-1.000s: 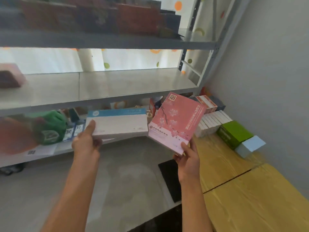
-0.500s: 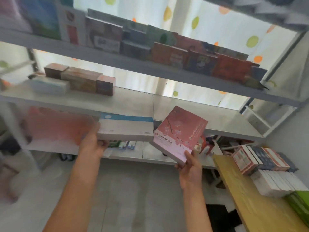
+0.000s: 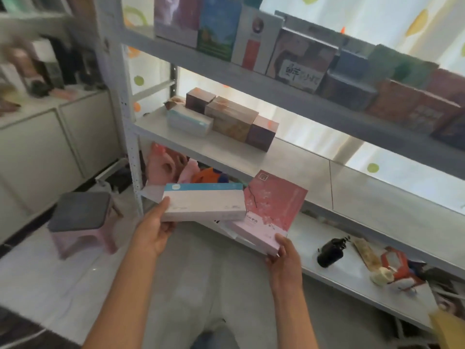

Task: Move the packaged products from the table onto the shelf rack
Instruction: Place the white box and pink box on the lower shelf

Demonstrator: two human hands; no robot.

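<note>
My left hand grips the left end of a white box with a blue top band, held level in front of the shelf rack. A pink blossom-print box tilts up to the right, and my right hand holds it by its lower corner. The white box overlaps the pink one's left edge. Both boxes hang just in front of and below the rack's middle shelf. The table is almost out of view; only a yellow corner shows at the bottom right.
The middle shelf carries a pale blue box and brown boxes at its left end. Several upright boxes line the upper shelf. The lowest shelf holds a black bottle and oddments. A grey-topped pink stool stands at left.
The view has swung left and closer to the rack, so the table has left the frame. Both hands still carry their boxes, now overlapping, near the middle shelf's front edge.
</note>
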